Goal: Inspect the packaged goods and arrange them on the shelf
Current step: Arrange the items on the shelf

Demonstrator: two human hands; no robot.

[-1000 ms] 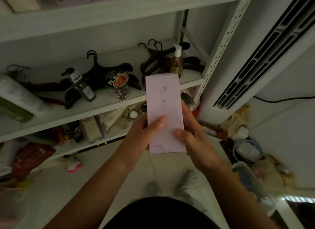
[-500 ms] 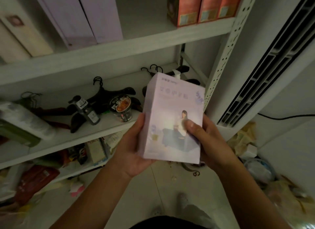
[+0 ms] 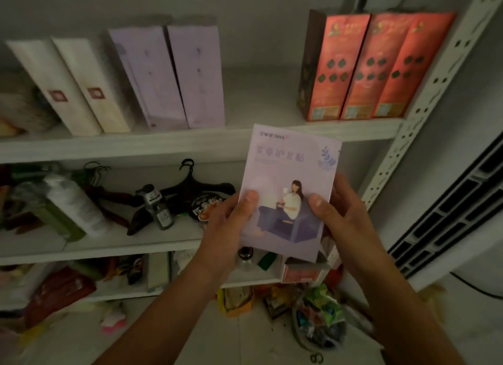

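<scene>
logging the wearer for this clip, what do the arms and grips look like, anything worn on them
The left forearm and right forearm are bare down to the picture's bottom edge: no sleeves show. The left grip and right grip are bare hands without gloves. No ring, watch or wristband is visible. The light is too dim for finer marks.

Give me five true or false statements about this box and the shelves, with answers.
1. The left hand and right hand both hold the box. True.
2. Three red boxes stand at the right end of the top shelf. True.
3. The box stands on the top shelf. False: it is held in front of the shelves.
4. The two lilac boxes touch the red boxes. False: a gap separates them.
5. The hangers lie on the top shelf. False: they lie one shelf below.
</scene>
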